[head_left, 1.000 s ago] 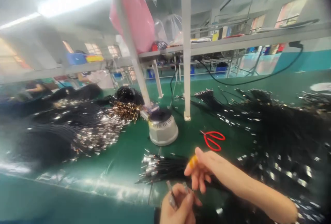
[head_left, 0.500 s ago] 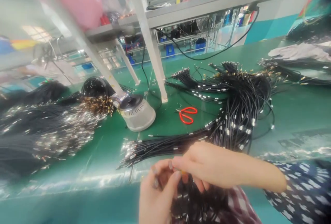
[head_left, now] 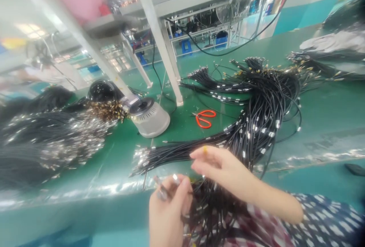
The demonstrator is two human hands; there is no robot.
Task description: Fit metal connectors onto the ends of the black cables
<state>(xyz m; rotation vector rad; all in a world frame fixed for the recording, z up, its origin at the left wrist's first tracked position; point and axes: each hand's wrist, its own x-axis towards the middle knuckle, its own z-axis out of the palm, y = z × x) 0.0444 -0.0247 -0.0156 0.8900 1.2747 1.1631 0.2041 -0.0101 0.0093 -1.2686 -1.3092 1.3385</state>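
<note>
My left hand (head_left: 171, 209) is closed at the bench's front edge, thumb against fingers. It grips black cables, whose small silver ends poke out between the fingers. Just above and to the right, my right hand (head_left: 218, 163) has its fingers stretched and the thumb apart, with nothing visible in them. A yellow band circles one of its fingers. Below both hands a bundle of black cables (head_left: 213, 201) lies over my lap on a checked cloth. Behind the right hand, a long bunch of black cables (head_left: 171, 155) with silver ends rests on the green bench.
Red-handled scissors (head_left: 204, 118) lie on the green bench top (head_left: 188, 131). A white round device (head_left: 154, 121) stands by the shelf post (head_left: 159, 37). Large cable heaps (head_left: 57, 136) cover the left side; another pile (head_left: 270, 106) lies right. A black cord hangs below the shelf.
My right hand has pulled away from the left, up a little, and its fingers have opened. The left hand stays closed, slightly lower and further left. The camera view has shifted slightly.
</note>
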